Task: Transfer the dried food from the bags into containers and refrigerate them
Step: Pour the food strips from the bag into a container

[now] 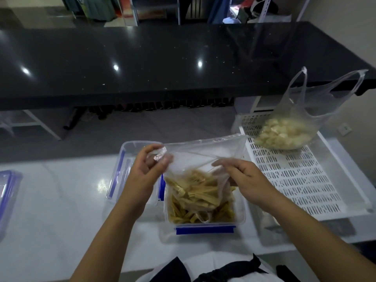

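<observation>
A clear plastic bag [205,151] hangs upside down over a clear container [240,212] with blue clips. Yellow dried strips [195,200] spill from the bag into the container and partly fill it. My left hand [146,169] pinches the bag's upper left corner. My right hand [244,178] grips the bag's right side just above the container. A second clear bag [301,110] with pale dried chunks [284,133] stands on the white perforated tray [295,176] at the right.
A container lid [122,169] with blue clips lies behind my left hand. Another blue-edged container [8,192] sits at the left edge of the white counter [61,200]. A raised black countertop [162,58] runs across the back.
</observation>
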### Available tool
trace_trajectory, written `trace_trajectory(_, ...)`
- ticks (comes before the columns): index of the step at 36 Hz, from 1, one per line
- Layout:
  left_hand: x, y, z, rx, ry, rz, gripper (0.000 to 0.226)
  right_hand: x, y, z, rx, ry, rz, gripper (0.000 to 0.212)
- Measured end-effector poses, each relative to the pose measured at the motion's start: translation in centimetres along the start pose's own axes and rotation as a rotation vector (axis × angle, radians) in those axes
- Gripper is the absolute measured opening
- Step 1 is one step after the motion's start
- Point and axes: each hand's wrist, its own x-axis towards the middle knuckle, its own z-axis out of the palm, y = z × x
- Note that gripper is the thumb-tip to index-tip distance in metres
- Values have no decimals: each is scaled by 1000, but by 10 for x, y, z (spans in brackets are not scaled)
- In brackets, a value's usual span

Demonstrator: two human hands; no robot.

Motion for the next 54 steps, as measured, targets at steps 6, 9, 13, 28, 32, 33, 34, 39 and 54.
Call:
trace_trajectory(6, -4, -28, 2, 115, -137, -133, 55, -5, 11, -3, 8, -80, 51, 28)
trace_trajectory(9, -3, -32, 7, 182, -40, -106, 26, -11, 18, 3, -101, -91, 51, 20)
trace_trajectory(13, 2, -24, 12, 241, 3, -47, 34, -11, 9, 4, -83, -3, -47, 24)
trace_trajectory(28, -2, -17, 23, 103, 15, -77, 27, -18, 12, 1, 12, -117, 66, 23)
trace_trajectory(32, -13, -26, 20, 121, -25, -165, 41, -24, 22, 1, -87, 12, 11, 19)
trace_trajectory(33, -14, -26, 19, 147, -28, -167, 38, -24, 22, 1, -71, 33, 4, 21)
trace_trajectory(34, -15, -27, 18, 189, -19, -145, 28, -24, 21, 0, -42, 47, -3, 22)
trace_trajectory(39, -10, -11, 17, 210, 80, 63, 30, -16, 7, -4, 148, 129, -59, 23)
trace_trajectory(54, 1, 28, 30, -32, 61, 140, 24, -11, -24, -20, 207, 203, -146, 28)
